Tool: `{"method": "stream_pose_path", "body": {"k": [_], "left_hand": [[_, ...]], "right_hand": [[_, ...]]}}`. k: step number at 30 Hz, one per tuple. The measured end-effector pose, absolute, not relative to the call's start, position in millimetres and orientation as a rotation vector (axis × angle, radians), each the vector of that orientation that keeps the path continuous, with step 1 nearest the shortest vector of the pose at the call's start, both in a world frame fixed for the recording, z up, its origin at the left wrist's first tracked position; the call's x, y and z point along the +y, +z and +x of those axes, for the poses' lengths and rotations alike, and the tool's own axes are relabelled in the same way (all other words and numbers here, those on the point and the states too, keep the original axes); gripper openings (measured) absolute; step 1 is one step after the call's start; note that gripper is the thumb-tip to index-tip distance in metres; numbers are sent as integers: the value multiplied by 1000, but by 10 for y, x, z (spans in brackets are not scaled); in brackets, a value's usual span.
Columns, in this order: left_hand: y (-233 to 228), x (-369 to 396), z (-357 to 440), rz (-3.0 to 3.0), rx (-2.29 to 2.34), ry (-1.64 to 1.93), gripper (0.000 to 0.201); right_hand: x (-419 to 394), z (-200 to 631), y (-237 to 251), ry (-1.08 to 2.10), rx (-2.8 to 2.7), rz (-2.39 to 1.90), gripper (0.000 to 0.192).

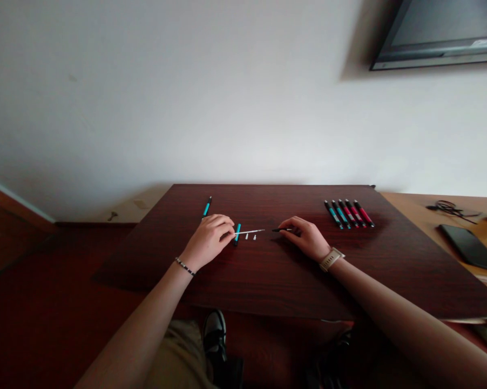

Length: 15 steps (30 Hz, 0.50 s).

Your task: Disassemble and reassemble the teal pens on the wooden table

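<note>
My left hand (211, 237) pinches a thin white pen refill (249, 232), whose tip points right. Beneath the refill lies a teal pen barrel (237, 233) on the dark wooden table. Two small white pieces (250, 236) rest on the wood just right of the barrel. In my right hand (306, 236), thumb and fingers close on a small black pen part (282, 230), which points left toward the refill; a gap separates the two. Beyond my left hand sits another teal pen (207, 206), its lower end close to my knuckles.
A row of several teal and red pens (349, 214) lies on the table (259, 286) at the right. Past the table's right edge, a lighter desk (405, 208) holds a black phone (472, 247) and a coiled cable (450, 209). A screen (446, 35) hangs on the wall.
</note>
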State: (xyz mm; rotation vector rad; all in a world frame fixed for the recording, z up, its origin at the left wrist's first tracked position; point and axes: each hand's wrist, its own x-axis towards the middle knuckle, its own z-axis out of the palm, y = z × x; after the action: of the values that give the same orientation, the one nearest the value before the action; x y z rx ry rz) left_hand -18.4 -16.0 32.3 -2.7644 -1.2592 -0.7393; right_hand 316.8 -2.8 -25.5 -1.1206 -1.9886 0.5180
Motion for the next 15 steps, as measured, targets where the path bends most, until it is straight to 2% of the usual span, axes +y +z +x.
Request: {"method": "stream_pose_path", "body": {"k": [8, 15], "left_hand": [[270, -128, 39, -2792, -1255, -681, 15], [323, -91, 353, -2792, -1217, -638, 18]], "right_hand": [[-119, 3135, -143, 612, -2130, -840, 12], [-110, 3111, -188, 566, -2146, -930, 13]]}}
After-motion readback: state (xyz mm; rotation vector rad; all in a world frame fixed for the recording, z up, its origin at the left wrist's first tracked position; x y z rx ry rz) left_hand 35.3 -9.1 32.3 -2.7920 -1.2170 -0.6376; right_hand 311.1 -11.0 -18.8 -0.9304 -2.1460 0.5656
